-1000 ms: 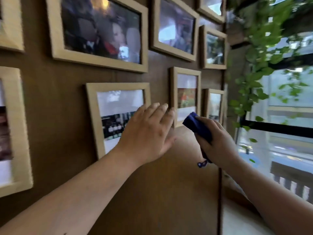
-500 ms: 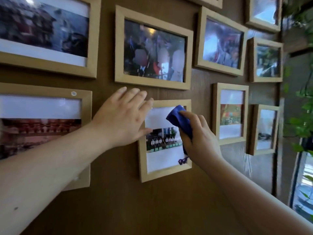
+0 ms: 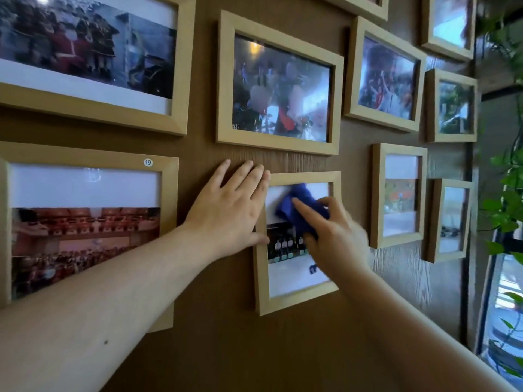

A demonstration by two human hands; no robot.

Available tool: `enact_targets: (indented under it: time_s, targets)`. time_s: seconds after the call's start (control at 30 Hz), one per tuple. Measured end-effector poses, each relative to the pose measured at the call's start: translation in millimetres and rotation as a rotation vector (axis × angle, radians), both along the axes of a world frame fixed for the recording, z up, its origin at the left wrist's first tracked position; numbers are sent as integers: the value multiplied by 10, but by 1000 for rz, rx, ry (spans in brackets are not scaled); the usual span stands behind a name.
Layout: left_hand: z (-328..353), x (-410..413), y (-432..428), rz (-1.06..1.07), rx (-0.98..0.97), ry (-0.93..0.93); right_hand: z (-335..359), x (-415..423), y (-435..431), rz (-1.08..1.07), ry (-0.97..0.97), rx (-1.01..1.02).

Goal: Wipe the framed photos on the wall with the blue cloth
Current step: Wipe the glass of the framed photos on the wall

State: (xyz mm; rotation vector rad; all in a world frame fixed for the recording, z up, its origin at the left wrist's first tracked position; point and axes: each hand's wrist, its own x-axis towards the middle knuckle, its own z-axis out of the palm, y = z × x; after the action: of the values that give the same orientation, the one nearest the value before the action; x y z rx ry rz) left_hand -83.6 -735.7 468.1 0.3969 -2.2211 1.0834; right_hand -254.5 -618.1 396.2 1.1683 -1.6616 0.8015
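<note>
The right hand [image 3: 336,236], closed on the blue cloth [image 3: 300,210], has moved up onto the small frame's [image 3: 294,302] glass, so wiping is underway, while the open, empty left hand [image 3: 229,210] steadies its left edge.

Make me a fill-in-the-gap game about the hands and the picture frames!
1. The cloth pressed on the small frame is coloured ____.
2. The hand holding the cloth is the ____ hand.
3. The round sticker on the big frame at the left shows the number ____.
4. The left hand lies flat with its fingers ____ (open or curled).

Missing words: blue; right; 19; open
</note>
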Motion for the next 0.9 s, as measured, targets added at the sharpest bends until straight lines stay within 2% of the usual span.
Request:
enact_targets:
  time_s: [0.17, 0.23, 0.37, 0.5, 0.7, 0.77, 0.9]
  targets:
    - [-24, -18, -72, -35, -7, -7, -44, -245, 120, -158, -191, -74]
    - [-21, -36, -85, -46, -7, -7, -58, -136, 62, -125, -203, -72]
    - [-25, -50, -112, -66, -5, -10, -137, 257, -114, 74, -51, 6]
    - [-37, -52, -132, -61, -10, -18, -187, 215, -85, 53, 14, 22]
    - [-53, -79, -116, -31, -13, -11, -313, -162, 148, -130, -264, -21]
    - [-56, -71, -110, -43, -9, -11, -371, -62, 119, -120, -224, 21]
    - [-49, -80, -109, -43, -15, -8, -464, 219, 17, 41, -41, 217]
